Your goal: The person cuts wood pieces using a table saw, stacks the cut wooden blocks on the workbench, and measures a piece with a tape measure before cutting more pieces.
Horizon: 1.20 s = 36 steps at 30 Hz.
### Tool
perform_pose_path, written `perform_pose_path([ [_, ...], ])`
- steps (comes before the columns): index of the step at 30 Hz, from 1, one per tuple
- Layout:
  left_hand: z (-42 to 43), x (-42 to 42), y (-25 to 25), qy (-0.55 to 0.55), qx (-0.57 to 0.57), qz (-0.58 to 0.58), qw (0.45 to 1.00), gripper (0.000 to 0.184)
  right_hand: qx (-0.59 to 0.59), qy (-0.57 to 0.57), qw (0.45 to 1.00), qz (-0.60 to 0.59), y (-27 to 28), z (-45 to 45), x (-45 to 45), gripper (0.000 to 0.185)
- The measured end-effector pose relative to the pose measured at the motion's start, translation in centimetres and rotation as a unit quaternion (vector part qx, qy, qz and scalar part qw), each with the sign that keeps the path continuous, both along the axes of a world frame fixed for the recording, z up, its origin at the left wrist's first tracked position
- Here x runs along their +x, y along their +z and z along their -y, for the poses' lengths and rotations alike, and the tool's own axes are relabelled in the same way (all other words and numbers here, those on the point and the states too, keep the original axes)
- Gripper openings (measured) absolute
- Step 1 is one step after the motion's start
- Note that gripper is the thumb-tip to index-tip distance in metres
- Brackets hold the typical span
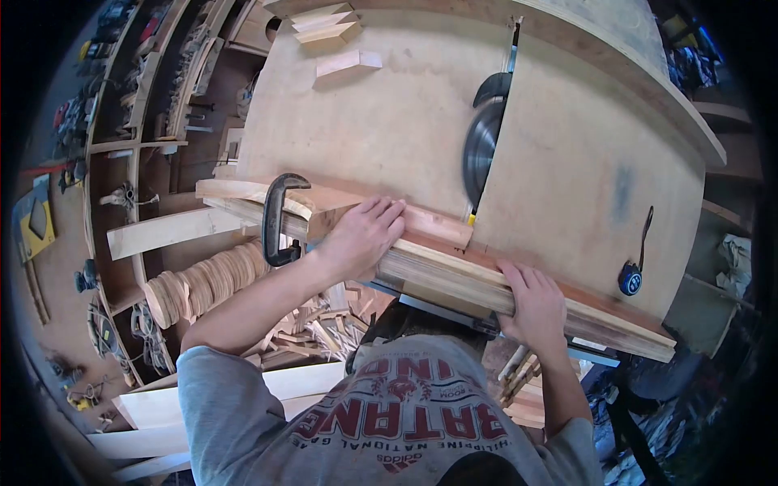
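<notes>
My left hand [365, 235] is closed over a short wooden piece [438, 225], its fingers together on top and its palm at the board's near side. The piece lies along a long layered wooden board [604, 317] at the table's front edge. Further right, my right hand [536, 304] grips that board, fingers over the top and thumb below. A black clamp [279, 219] is fixed left of my left hand, around a curved wooden piece [243, 192]. Beyond the short piece, a circular saw blade [484, 150] rises through the table; whether it spins I cannot tell.
Several cut wood blocks [348, 67] lie at the table's far left. A blue tape measure [630, 279] rests at the right. Stacked wooden discs [207, 283] and offcuts [324, 328] sit below the front edge. Shelves [134, 150] stand at the left.
</notes>
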State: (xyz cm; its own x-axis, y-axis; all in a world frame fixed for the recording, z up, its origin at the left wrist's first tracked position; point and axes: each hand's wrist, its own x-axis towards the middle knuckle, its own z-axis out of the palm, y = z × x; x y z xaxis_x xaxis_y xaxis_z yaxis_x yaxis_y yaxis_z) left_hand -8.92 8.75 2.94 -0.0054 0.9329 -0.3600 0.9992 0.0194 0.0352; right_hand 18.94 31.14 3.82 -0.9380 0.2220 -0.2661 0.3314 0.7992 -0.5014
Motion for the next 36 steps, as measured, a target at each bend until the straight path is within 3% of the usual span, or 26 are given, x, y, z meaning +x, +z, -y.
perform_pose_path([
  [4, 0.1, -0.5, -0.1, -0.01, -0.028, 0.003, 1.0, 0.067, -0.024, -0.024, 0.999, 0.015, -0.3, 0.1, 0.5, 0.083],
  [13, 0.5, -0.9, -1.9, -0.033, -0.005, -0.028, 0.999, 0.058, 0.162, -0.071, 0.984, -0.032, -2.1, 1.0, 4.1, 0.068],
  [18, -0.1, -0.8, -0.9, -0.036, -0.018, -0.018, 0.999, 0.057, 0.161, -0.086, 0.983, -0.004, -2.0, 1.4, 3.9, 0.056],
  [23, 0.2, -1.8, -4.2, -0.049, 0.026, -0.015, 0.998, 0.068, 0.173, -0.079, 0.981, -0.022, -2.2, 1.3, 3.8, 0.057],
  [27, -0.2, -1.3, -2.6, -0.052, 0.018, -0.023, 0.998, 0.067, 0.167, -0.085, 0.982, -0.019, -1.9, 1.3, 3.7, 0.058],
  [29, -0.2, -1.5, -2.5, -0.084, 0.069, -0.025, 0.994, 0.063, 0.166, -0.088, 0.982, -0.022, -2.0, 1.3, 3.7, 0.058],
  [36, -0.4, -1.3, -1.8, -0.043, 0.005, 0.019, 0.999, 0.058, 0.152, -0.09, 0.983, -0.049, -2.6, 1.1, 4.1, 0.057],
])
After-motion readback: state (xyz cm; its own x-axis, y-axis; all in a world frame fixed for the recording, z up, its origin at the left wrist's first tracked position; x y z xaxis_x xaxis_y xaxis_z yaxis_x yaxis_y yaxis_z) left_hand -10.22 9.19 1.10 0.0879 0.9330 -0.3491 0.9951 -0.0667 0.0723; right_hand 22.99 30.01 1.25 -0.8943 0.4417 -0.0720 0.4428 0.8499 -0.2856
